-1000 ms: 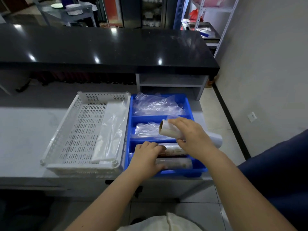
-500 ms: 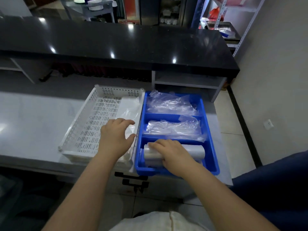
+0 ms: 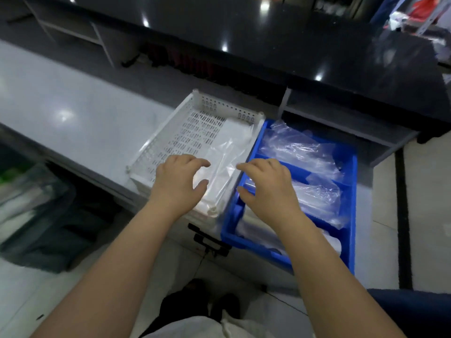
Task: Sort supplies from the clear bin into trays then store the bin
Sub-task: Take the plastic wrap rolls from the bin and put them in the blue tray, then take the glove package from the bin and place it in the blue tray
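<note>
A white perforated tray (image 3: 170, 140) sits on the grey counter with a clear plastic sheet (image 3: 227, 154) lying along its right side. Beside it on the right is a blue divided tray (image 3: 351, 191) holding clear plastic bags (image 3: 297, 147) in its far compartments and rolls (image 3: 258, 234) in the near one. My left hand (image 3: 180, 184) hovers over the white tray's near right corner, fingers loosely spread, holding nothing. My right hand (image 3: 268, 189) hovers over the blue tray's left edge, fingers loosely curved and empty. A clear bin (image 3: 31, 211) stands on the floor at the left.
A black glossy upper counter (image 3: 244, 45) runs across the back above an open shelf (image 3: 341, 118). The grey counter (image 3: 73, 113) stretches left of the trays. A black latch (image 3: 210, 242) sticks out under the counter edge. Tiled floor lies below and to the right.
My right hand has let go of the roll in the blue tray's near compartment and lifted toward the tray's left edge. My left hand stays over the white tray. The view has tilted down and left.
</note>
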### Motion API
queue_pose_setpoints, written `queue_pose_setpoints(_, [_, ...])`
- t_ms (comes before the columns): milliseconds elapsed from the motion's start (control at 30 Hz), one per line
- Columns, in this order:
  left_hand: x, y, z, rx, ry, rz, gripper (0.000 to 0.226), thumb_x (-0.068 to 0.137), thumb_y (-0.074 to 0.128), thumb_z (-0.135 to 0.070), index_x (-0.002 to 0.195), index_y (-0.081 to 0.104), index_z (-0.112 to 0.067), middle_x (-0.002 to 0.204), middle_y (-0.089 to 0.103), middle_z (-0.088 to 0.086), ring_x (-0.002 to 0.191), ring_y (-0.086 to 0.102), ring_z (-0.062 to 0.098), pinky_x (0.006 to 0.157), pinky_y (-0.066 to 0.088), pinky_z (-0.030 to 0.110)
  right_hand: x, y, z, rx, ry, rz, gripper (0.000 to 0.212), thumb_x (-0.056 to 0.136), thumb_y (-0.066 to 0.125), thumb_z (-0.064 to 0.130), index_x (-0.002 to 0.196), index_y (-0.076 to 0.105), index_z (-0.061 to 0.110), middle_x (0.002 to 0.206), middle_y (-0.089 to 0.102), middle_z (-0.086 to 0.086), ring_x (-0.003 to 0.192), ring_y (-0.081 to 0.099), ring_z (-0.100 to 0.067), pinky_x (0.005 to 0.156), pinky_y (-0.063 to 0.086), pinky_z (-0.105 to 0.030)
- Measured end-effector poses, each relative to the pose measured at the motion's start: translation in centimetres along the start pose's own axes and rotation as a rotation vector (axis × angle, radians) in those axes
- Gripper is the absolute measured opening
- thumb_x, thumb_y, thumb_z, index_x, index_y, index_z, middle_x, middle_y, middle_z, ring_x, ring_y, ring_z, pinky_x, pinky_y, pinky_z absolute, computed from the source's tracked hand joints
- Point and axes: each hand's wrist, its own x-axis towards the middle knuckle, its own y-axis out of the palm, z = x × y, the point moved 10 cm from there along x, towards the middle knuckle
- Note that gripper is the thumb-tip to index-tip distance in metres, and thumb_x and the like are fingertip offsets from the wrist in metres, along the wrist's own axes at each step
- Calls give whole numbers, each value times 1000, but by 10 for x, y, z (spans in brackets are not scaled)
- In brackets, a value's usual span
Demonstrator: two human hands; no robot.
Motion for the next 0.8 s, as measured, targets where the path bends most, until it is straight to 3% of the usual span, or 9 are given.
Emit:
queue_pose_setpoints(233, [-32, -67, 109, 26, -210, -118, 36, 80, 65, -32, 116, 62, -31, 119, 60, -5, 116, 46, 22, 96, 35, 43, 61, 47, 130, 3, -271, 74, 44, 80, 70, 26, 123, 60, 20, 119, 61, -4, 112, 49, -30, 94, 36, -45])
queue_pose_setpoints(467, [-93, -160, 286, 130, -398, -212, 40, 81, 63, -37, 120, 58, -31, 119, 59, -4, 112, 48, 24, 91, 43, 44, 115, 124, 333, -13, -577, 117, 38, 73, 72, 22, 109, 65, 16, 106, 64, -6, 96, 54, -34, 80, 43, -44])
queue_pose_setpoints(633, [-150, -225, 427, 191, -588, -269, 42, 77, 66, -39, 118, 59, -33, 115, 61, -2, 109, 52, 26, 86, 43, 41, 148, 195, 483, 2, -763, 179, 44, 78, 67, 29, 120, 59, 21, 118, 61, -2, 107, 50, -30, 87, 41, -42])
queue_pose_setpoints(800, [-195, -264, 538, 190, -747, -302, 46, 79, 64, -41, 123, 55, -34, 124, 59, -4, 112, 48, 24, 87, 40, 39, 180, 256, 589, 39, -846, 236, 46, 81, 67, 33, 125, 55, 26, 122, 58, 3, 114, 48, -25, 95, 41, -41])
